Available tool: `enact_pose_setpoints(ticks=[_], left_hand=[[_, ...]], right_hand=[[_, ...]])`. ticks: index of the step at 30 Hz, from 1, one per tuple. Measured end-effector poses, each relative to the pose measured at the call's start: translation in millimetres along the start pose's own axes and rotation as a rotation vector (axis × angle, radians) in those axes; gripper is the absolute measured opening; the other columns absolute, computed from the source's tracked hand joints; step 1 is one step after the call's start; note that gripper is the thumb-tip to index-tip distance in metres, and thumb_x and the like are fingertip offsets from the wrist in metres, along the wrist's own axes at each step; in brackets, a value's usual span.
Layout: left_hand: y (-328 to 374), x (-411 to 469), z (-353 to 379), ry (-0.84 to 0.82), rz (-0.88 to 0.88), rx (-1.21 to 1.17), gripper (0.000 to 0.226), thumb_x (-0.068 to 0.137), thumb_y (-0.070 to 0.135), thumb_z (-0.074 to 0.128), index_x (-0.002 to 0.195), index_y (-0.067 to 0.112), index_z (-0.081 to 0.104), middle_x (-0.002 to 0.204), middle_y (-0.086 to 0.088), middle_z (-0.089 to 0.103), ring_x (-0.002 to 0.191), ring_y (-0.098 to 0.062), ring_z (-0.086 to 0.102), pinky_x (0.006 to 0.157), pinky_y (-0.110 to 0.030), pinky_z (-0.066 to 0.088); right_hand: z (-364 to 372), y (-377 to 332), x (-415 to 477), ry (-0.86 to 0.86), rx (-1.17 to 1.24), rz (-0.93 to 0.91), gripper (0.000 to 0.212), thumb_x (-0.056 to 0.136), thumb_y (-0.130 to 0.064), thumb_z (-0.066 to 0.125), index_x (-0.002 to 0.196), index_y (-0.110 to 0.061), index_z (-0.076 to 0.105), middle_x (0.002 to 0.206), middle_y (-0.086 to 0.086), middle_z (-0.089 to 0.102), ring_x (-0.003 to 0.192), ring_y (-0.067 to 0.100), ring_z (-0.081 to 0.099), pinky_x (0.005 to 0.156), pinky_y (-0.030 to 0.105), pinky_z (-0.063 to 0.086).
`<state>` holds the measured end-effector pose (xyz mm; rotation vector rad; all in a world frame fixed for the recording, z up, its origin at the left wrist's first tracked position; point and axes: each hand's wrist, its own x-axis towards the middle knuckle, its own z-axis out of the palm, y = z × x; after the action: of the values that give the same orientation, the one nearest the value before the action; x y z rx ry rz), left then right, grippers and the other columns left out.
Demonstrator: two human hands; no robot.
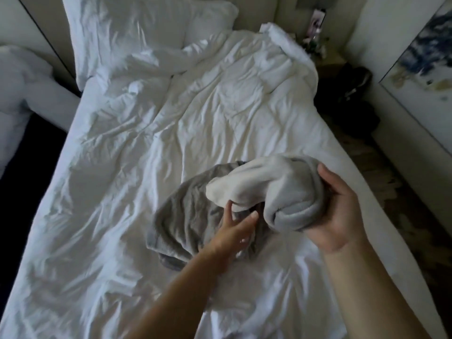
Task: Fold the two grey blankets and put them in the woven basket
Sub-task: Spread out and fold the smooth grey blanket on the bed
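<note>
A pale grey fleece blanket [274, 189] is bunched into a roll and lifted just above the bed. My right hand [337, 211] grips its right end from below and the side. My left hand [234, 231] reaches in under the roll, fingers pinching a fold of that blanket. A darker grey blanket [186, 223] lies crumpled on the bed beneath and to the left of my hands. No woven basket is in view.
The bed [122, 192] is covered by a rumpled white duvet, with a pillow [146, 28] at the head. Dark bags [352, 94] sit on the floor to the right, by a wall and a painted canvas [420, 69].
</note>
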<state>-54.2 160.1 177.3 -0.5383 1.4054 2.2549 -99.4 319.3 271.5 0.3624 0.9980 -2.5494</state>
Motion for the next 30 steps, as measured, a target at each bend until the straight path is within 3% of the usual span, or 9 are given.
enact_pose_setpoints(ticks=[3,5,9,12,14,17,22,25,30], left_hand=[[23,-24,32,-0.201,-0.1,-0.483,0.065,0.087,0.058,0.043,0.131,0.011,0.051,0.116,-0.02,0.06,0.092,-0.03,0.066,0.076,-0.038,0.054],[32,-38,34,-0.166,-0.081,-0.522,0.055,0.09,0.052,0.047,0.12,0.008,0.061,0.101,-0.017,0.06,0.09,-0.03,0.063,0.082,-0.039,0.047],[39,-61,18,0.161,0.015,-0.371,0.023,0.09,0.023,0.057,0.068,0.014,0.057,0.034,0.001,0.034,0.03,-0.008,0.035,0.038,-0.017,0.033],[41,-81,-3,0.336,0.062,-0.485,0.025,0.091,0.016,0.057,0.066,0.015,0.062,0.036,0.003,0.037,0.026,-0.006,0.03,0.03,-0.013,0.026],[45,-94,-14,0.392,0.112,-0.547,0.012,0.092,0.011,0.054,0.084,0.017,0.06,0.043,0.002,0.046,0.029,-0.005,0.036,0.029,-0.012,0.028],[51,-108,-27,0.435,0.241,-0.715,0.021,0.093,0.004,0.05,0.104,0.021,0.056,0.065,0.0,0.051,0.04,-0.008,0.05,0.034,-0.014,0.039],[42,-127,-31,0.264,0.326,-0.867,0.019,0.093,0.017,0.05,0.108,0.026,0.057,0.095,0.01,0.069,0.086,-0.007,0.058,0.086,-0.029,0.04],[26,-129,-21,0.222,0.25,-0.884,0.012,0.094,0.018,0.048,0.097,0.017,0.059,0.108,-0.002,0.065,0.099,-0.017,0.059,0.098,-0.042,0.038],[-15,-122,10,0.223,-0.163,-0.599,0.012,0.079,0.015,0.054,0.066,0.013,0.053,0.068,-0.008,0.053,0.067,-0.023,0.051,0.069,-0.032,0.039]], right_hand=[[21,-2,-26,0.081,-0.272,0.075,0.038,0.088,-0.03,0.057,0.107,0.0,0.07,0.105,0.023,0.07,0.1,0.03,0.069,0.082,0.039,0.055],[21,-2,-42,0.172,-0.447,0.046,0.03,0.089,-0.028,0.06,0.105,-0.004,0.07,0.102,0.019,0.073,0.099,0.027,0.07,0.086,0.037,0.052],[2,-8,-74,0.186,-0.292,-0.003,0.034,0.082,-0.02,0.06,0.11,-0.002,0.065,0.106,0.023,0.071,0.101,0.037,0.068,0.093,0.05,0.049],[-18,-19,-93,0.146,0.01,-0.106,0.031,0.071,-0.011,0.06,0.101,-0.001,0.064,0.101,0.022,0.071,0.092,0.033,0.071,0.086,0.046,0.051],[-28,-24,-104,0.159,0.122,-0.171,0.037,0.059,-0.009,0.067,0.096,-0.008,0.064,0.096,0.011,0.069,0.083,0.021,0.072,0.08,0.034,0.057],[-38,-28,-116,0.195,0.321,-0.125,0.053,0.063,-0.01,0.067,0.115,-0.005,0.061,0.106,0.017,0.07,0.097,0.029,0.068,0.084,0.038,0.053],[-20,-22,-129,0.066,0.203,0.123,0.046,0.078,-0.022,0.056,0.117,0.002,0.06,0.115,0.025,0.066,0.106,0.039,0.062,0.086,0.05,0.046],[2,-12,-133,-0.02,0.079,0.149,0.039,0.083,-0.025,0.052,0.101,0.004,0.071,0.106,0.026,0.069,0.094,0.04,0.069,0.082,0.05,0.056],[40,5,-138,-0.115,0.198,0.205,0.05,0.086,-0.02,0.05,0.13,0.004,0.052,0.131,0.024,0.056,0.124,0.032,0.053,0.103,0.042,0.04]])
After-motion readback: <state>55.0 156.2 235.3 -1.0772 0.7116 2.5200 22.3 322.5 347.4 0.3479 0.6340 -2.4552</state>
